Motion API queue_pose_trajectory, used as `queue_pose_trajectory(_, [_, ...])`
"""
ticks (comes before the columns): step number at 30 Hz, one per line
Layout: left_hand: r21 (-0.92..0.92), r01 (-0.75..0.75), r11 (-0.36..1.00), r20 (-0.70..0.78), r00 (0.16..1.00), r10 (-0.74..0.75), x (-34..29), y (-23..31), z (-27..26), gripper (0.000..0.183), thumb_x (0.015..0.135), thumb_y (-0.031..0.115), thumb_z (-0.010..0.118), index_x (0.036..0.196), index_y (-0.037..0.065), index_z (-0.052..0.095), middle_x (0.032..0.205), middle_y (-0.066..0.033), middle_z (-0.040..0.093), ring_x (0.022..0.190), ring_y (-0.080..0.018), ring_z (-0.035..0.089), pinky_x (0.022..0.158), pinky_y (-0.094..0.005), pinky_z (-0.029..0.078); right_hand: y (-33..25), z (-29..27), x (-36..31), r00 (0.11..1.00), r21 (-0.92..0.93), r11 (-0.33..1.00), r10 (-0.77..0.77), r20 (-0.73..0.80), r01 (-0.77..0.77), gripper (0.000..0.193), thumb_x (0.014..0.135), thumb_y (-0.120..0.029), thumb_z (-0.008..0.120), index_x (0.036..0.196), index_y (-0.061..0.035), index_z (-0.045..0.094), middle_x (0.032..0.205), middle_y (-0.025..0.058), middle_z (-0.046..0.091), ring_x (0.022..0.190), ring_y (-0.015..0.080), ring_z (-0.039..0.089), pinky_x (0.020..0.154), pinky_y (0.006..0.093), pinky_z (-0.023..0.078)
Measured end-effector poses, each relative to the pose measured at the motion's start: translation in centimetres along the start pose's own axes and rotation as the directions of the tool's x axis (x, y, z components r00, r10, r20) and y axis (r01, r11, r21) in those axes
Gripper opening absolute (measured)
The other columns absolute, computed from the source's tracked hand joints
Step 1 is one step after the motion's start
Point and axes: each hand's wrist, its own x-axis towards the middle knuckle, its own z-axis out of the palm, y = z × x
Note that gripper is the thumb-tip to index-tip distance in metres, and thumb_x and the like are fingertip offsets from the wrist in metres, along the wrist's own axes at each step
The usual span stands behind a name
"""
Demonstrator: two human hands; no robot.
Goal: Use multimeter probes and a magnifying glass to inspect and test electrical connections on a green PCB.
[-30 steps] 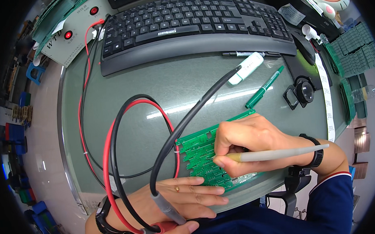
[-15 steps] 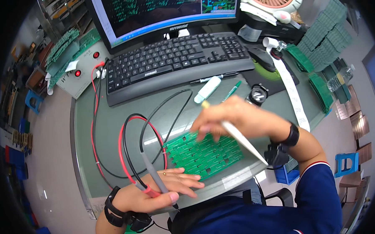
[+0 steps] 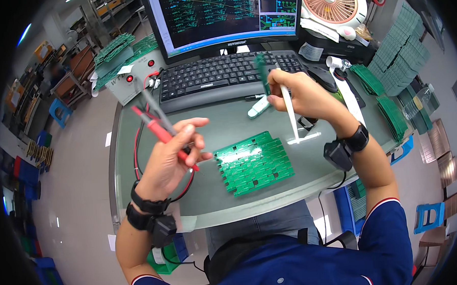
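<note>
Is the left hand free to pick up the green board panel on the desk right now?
Probably not: the left hand is raised, gripping red and black probes. The board panel lies unobstructed beside it.

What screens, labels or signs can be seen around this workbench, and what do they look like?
Computer monitor: behind the black keyboard, wide black-framed screen, dark with green and blue line patterns.
White label: small rectangle on top of the grey box with red buttons, back left.
White paper strip: long and narrow, lying on the desk at right.

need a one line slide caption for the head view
Left hand lifts red and black test probes while right hand holds a white pen above green circuit boards.
</note>
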Motion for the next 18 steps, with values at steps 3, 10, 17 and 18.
queue_pose_trajectory(3, [0.092,0.066,0.994,0.091,0.993,-0.074,-0.1,-0.9,0.0,0.041,0.102,0.030,0.048,0.128,-0.002,0.052,0.085,0.0000,0.056,0.054,-0.0029,0.043,0.077,-0.0318,0.054,-4.8,2.8,0.5,0.986,0.755,0.634,0.110,0.126,-0.167,0.015,0.092,-0.012,0.062,0.097,-0.0015,0.052,0.081,0.0082,0.064,0.076,0.0134,0.065,0.067,0.0271,0.052])
queue_pose_trajectory(10, [0.171,0.034,0.985,0.235,0.969,-0.074,0.0,-2.8,0.0,0.037,0.103,0.034,0.045,0.104,0.000,0.059,0.078,0.0011,0.052,0.053,-0.0035,0.042,0.073,-0.0299,0.054,-5.0,7.4,0.4,0.974,0.831,0.534,0.224,0.035,-0.152,0.015,0.092,-0.013,0.061,0.099,-0.0028,0.052,0.078,0.0101,0.066,0.070,0.0113,0.062,0.064,0.0247,0.050])
queue_pose_trajectory(17, [0.217,0.046,0.975,0.162,0.983,-0.082,0.2,-2.5,-0.2,0.034,0.103,0.034,0.044,0.099,0.003,0.057,0.069,0.0029,0.044,0.049,-0.0039,0.039,0.063,-0.0281,0.050,-5.4,8.2,0.8,0.959,0.879,0.431,0.271,0.089,-0.204,0.012,0.092,-0.010,0.058,0.098,-0.0015,0.051,0.076,0.0074,0.063,0.068,0.0117,0.060,0.063,0.0249,0.049])
queue_pose_trajectory(18, [0.207,0.062,0.976,0.138,0.986,-0.092,0.2,-2.5,-0.1,0.033,0.103,0.033,0.044,0.099,0.003,0.057,0.069,0.0030,0.044,0.049,-0.0039,0.038,0.062,-0.0278,0.049,-5.4,8.3,0.7,0.958,0.879,0.428,0.272,0.094,-0.208,0.012,0.092,-0.010,0.058,0.098,-0.0015,0.051,0.076,0.0074,0.063,0.068,0.0117,0.060,0.063,0.0249,0.049])
